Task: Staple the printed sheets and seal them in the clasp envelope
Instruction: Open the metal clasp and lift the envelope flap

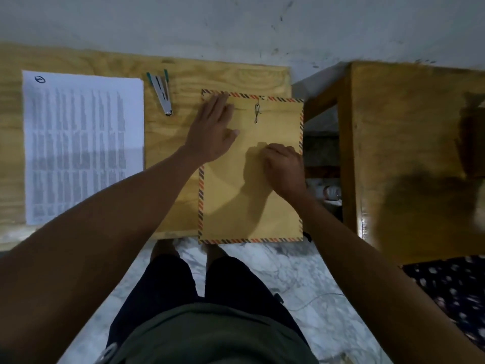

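Both hands lay on the clasp envelope (pixel 252 179), which rested flat at the right end of the plywood table (pixel 170 143), its near edge overhanging the table's near edge and its right side past the table's right edge. The left hand (pixel 212 132) was spread flat, fingers straight, pressing the envelope's far left corner over the striped border. The right hand (pixel 282 166) rested on the envelope's right half with fingers curled under; whether it pinched anything could not be told. The metal clasp (pixel 257 114) sat near the far edge, between and beyond the hands. The printed sheets (pixel 81 143) lay at the left of the table, well apart from the envelope. The stapler (pixel 161 93) lay between them, toward the far edge.
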